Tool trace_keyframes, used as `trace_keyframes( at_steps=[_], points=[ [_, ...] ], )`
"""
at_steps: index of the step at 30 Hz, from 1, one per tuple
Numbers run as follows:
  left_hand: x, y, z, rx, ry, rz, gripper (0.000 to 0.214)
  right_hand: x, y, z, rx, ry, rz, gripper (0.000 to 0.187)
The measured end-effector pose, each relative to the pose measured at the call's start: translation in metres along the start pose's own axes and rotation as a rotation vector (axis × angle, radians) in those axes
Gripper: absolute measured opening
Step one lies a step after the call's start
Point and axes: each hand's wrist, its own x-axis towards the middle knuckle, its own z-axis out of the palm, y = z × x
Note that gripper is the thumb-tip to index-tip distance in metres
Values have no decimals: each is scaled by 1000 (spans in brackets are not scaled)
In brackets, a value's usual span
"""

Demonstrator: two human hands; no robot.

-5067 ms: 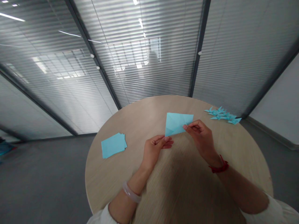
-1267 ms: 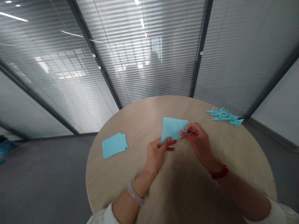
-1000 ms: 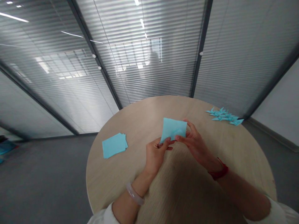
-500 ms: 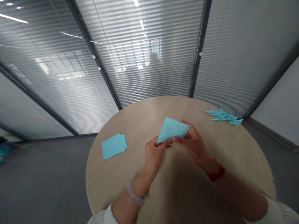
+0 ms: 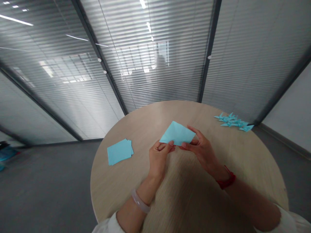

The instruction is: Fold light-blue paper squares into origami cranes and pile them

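Between my two hands is a folded sheet of light blue paper (image 5: 177, 132), held up above the table with one corner pointing away from me. My left hand (image 5: 159, 158) pinches its lower left edge, thumb on top and fingers underneath. At the lower right edge, my right hand (image 5: 202, 150) grips the same paper between thumb and fingers, with the index finger behind the right corner. The fingers under the sheet are partly hidden.
A stack of blue paper sheets (image 5: 120, 152) lies on the left of the round wooden table (image 5: 145, 119). Several folded blue paper figures (image 5: 233, 121) sit together near the far right edge. Glass panels with blinds (image 5: 160, 81) stand behind the table.
The paper's left corner has swung up and outward to the left, so the sheet now looks wider. My left thumb has shifted onto its near edge. My right hand keeps its grip.
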Motion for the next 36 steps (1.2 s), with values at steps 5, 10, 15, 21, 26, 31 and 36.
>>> trace_keyframes(
  at_steps=[5, 10, 15, 21, 26, 31, 36],
  points=[
    [2, 0, -2, -94, 46, 23, 22, 1, 2, 2, -31, -83, 7, 82],
    [3, 1, -2, -119, 64, 12, 22, -1, 6, 6, -70, -158, 3, 66],
    [8, 5, -7, -138, 121, 50, 22, 0, 6, 6, -44, -228, -23, 59],
    [10, 7, -9, 26, 5, -3, 22, 3, 1, -2, -210, -262, -57, 42],
    [9, 4, -7, 49, -20, 0, 22, 2, 13, -6, -406, -253, -27, 28],
    [8, 4, -7, -23, 38, -25, 26, 1, 22, -1, -384, -245, -98, 27],
    [5, 4, -7, -60, 55, 19, 29, 1, 23, 1, -395, -267, -76, 28]
  ],
)
